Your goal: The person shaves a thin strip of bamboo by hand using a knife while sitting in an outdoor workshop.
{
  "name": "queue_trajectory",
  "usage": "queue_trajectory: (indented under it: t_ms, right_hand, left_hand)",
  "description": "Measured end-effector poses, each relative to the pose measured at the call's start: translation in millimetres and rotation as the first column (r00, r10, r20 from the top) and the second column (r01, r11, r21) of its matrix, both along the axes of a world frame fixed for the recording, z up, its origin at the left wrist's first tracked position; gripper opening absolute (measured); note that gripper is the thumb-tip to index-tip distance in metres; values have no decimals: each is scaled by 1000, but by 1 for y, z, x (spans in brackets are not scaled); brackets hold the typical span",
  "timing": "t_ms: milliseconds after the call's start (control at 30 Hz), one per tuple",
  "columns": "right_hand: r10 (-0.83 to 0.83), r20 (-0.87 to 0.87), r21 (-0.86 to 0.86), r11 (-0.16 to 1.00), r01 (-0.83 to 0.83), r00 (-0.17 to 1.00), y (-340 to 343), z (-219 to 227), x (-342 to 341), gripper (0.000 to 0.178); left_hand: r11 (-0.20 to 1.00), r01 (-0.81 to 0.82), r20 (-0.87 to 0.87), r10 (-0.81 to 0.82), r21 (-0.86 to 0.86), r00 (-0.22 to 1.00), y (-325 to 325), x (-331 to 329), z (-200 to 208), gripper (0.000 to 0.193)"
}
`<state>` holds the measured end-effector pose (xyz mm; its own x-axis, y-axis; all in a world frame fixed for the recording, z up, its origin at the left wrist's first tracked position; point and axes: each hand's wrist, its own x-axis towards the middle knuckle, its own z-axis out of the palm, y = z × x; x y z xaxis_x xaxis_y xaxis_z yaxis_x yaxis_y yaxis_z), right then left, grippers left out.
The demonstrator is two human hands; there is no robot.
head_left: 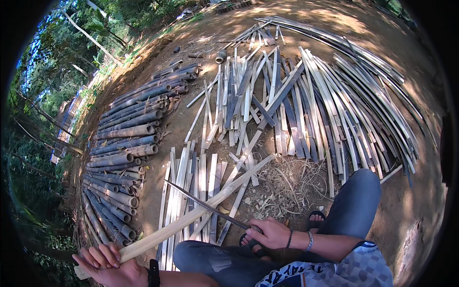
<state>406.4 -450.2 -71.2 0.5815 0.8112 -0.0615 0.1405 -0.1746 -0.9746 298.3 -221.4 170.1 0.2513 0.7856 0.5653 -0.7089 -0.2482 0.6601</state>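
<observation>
My left hand (pixel 112 263), at the lower left, is closed round the near end of a long pale split bamboo strip (pixel 186 219). The strip slants up and away to the right, its far end above a heap of shavings. In my right hand (pixel 273 233) is the handle of a long, thin-bladed knife (pixel 205 204). Its dark blade points up and left, crossing the middle of the strip. Whether the edge bites into the bamboo, I cannot tell. My bent knees are on either side of my right hand.
Dark bamboo poles (pixel 126 131) lie stacked at the left. Split strips (pixel 344 110) spread across the back and right, and more strips (pixel 177 191) lie beyond my left knee. Curled shavings (pixel 287 184) cover the ground in the middle. A short bamboo piece (pixel 221 56) stands farther back.
</observation>
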Motion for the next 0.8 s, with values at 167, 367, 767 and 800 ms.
queue_trajectory:
  t_ms: [167, 367, 767, 800]
  right_hand:
    - [-93, -79, 25, 995, 95, 993, 2, -7, 5, 37]
    - [-141, -33, 97, 985, 143, 989, 12, 3, 1, 37]
    - [-175, 91, 4, 985, 175, 980, 29, -17, 15, 40]
    - [-202, 74, -16, 979, 204, 977, 30, -21, 15, 40]
  left_hand:
    - [979, 161, 49, -168, 126, 985, 16, 8, -7, 38]
    - [987, -12, 61, 3, 161, 998, 0, 56, -29, 44]
    - [984, -141, 81, 133, 108, 988, -4, 77, -32, 54]
    - [984, -145, 83, 137, 106, 987, -4, 77, -32, 54]
